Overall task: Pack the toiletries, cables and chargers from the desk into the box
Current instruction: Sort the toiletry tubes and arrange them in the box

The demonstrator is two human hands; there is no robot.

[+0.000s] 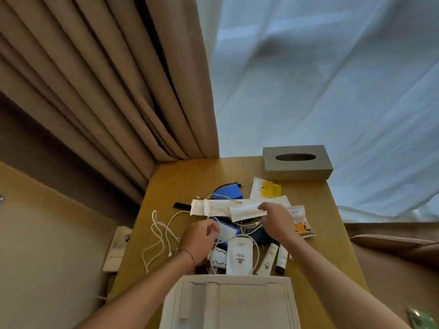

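A white box (228, 302) stands open at the desk's near edge. Beyond it lie a white pouch (239, 257), two small tubes (268, 258), a round white charger (217, 258) and loose white cables (161, 233). My left hand (198, 241) is closed on a blue and white packet (226, 231) amid the cables. My right hand (276, 219) pinches a long white sachet (247, 210) in the pile of white sachets (209, 206). A blue pouch (228, 192) lies further back.
A grey tissue box (295, 162) stands at the desk's far right corner. Yellow-labelled packets (269, 189) and an orange snack packet (303, 227) lie on the right. Brown curtains hang on the left and sheer white ones behind. A black comb (181, 206) lies left of the sachets.
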